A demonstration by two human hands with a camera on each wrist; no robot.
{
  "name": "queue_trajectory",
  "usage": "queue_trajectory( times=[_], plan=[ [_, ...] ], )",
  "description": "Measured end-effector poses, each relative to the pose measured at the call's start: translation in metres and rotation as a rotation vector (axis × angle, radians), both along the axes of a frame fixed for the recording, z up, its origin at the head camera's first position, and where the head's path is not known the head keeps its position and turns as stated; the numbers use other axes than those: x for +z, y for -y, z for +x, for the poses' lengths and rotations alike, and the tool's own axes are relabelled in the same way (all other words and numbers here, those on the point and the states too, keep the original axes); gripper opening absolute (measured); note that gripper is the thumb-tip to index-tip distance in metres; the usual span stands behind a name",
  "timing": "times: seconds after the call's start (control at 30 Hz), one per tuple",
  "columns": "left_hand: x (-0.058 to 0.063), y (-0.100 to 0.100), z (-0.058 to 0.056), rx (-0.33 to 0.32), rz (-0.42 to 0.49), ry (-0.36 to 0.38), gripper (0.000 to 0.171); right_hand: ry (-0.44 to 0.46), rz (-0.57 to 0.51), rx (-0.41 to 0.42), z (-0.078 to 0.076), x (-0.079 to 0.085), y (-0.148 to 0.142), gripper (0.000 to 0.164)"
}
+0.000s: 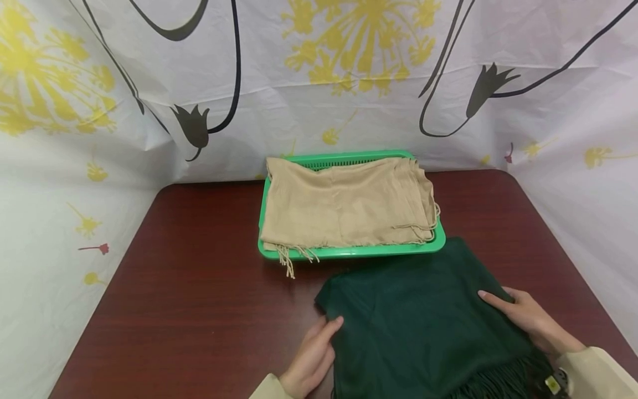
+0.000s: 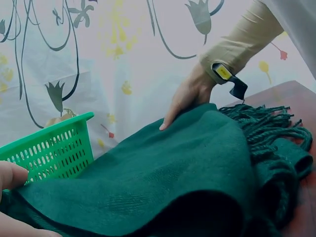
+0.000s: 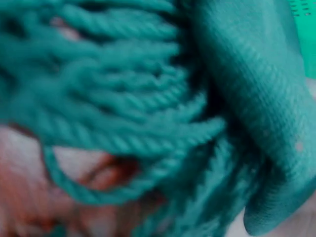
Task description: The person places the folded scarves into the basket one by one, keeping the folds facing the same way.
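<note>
A dark green fringed scarf (image 1: 413,327), folded in layers, lies at the front right of the table, its far edge by the basket. My left hand (image 1: 313,352) grips its left edge, thumb on top and fingers beneath. On the opposite edge, my right hand (image 1: 533,318) holds the cloth with the thumb over it and the other fingers mostly hidden below. Twisted tassels (image 3: 123,108) hang at the near right end, close to the right wrist. In the left wrist view the scarf (image 2: 163,173) bulges up between both hands.
Behind the scarf stands a green plastic basket (image 1: 349,252) with a folded beige fringed scarf (image 1: 344,205) in it; some beige tassels hang over its front rim. The dark red-brown table (image 1: 174,299) meets a white patterned curtain (image 1: 309,122) at the back and sides.
</note>
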State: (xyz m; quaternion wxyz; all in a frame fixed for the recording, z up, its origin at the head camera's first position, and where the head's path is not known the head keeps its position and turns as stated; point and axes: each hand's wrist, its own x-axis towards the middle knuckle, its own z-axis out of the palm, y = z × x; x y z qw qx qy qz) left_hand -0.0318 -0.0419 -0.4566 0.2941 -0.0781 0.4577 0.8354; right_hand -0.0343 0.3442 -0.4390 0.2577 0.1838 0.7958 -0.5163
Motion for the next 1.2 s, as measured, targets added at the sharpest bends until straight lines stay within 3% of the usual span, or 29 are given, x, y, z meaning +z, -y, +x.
queue_trajectory(
  times=[0.2,0.37,0.53,0.8,1.2],
  plan=[
    [0.003,-0.004,-0.005,0.011,-0.032,0.027,0.090,-0.043,-0.021,-0.030,0.003,-0.003,0.004,0.075],
    [0.004,-0.008,-0.008,0.031,-0.062,0.017,0.084,-0.047,-0.005,-0.033,0.007,-0.003,0.003,0.077],
    [0.004,-0.012,-0.011,0.024,-0.094,-0.045,0.077,-0.052,0.015,-0.040,0.011,-0.002,0.003,0.079],
    [0.003,-0.009,-0.016,0.046,-0.178,-0.090,0.071,-0.043,-0.018,-0.036,0.013,-0.004,0.004,0.079],
    [0.001,0.000,-0.021,0.065,-0.145,-0.120,0.063,-0.140,0.037,-0.117,0.020,0.000,0.011,0.058]
  ],
)
